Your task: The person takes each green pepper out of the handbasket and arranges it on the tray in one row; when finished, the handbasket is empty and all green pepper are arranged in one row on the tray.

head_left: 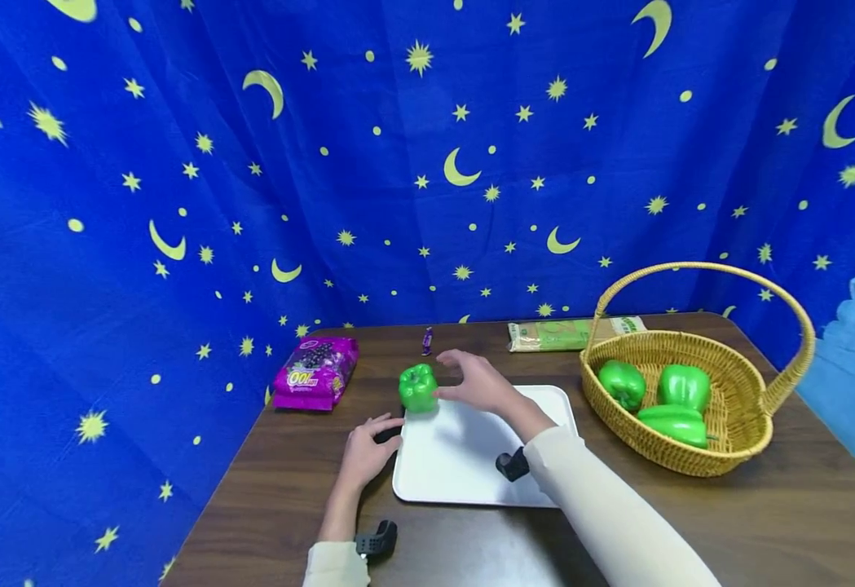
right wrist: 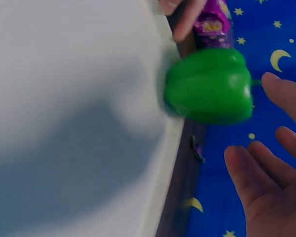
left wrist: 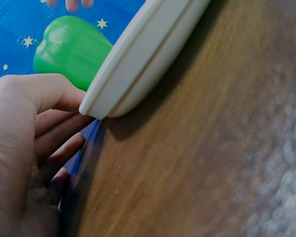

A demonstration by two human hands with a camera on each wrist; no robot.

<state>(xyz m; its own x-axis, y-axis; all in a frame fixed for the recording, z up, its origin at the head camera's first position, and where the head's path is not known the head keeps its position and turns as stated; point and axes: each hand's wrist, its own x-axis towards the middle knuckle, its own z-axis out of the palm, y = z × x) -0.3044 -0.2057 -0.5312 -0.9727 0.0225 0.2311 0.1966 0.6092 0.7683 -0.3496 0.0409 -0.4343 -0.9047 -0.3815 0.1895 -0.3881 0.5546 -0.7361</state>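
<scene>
A glossy green bell pepper [head_left: 417, 388] stands upright on the far left corner of a white tray [head_left: 445, 469]. Just to its right is my right hand [head_left: 474, 381], fingers spread; in the right wrist view a small gap separates the fingertips [right wrist: 271, 79] from the pepper [right wrist: 209, 86]. At the tray's left edge is my left hand [head_left: 367, 448]. One of its fingertips touches the tray rim [left wrist: 133, 64] near the corner in the left wrist view, while the other fingers extend loosely alongside.
A wicker basket [head_left: 746, 440] with a tall handle holds several green peppers [head_left: 684, 387] on the right. At the back left lies a purple bag [head_left: 317, 375]. A tiny purple object [head_left: 427, 341] and a green-and-tan packet [head_left: 559, 335] are near the curtain.
</scene>
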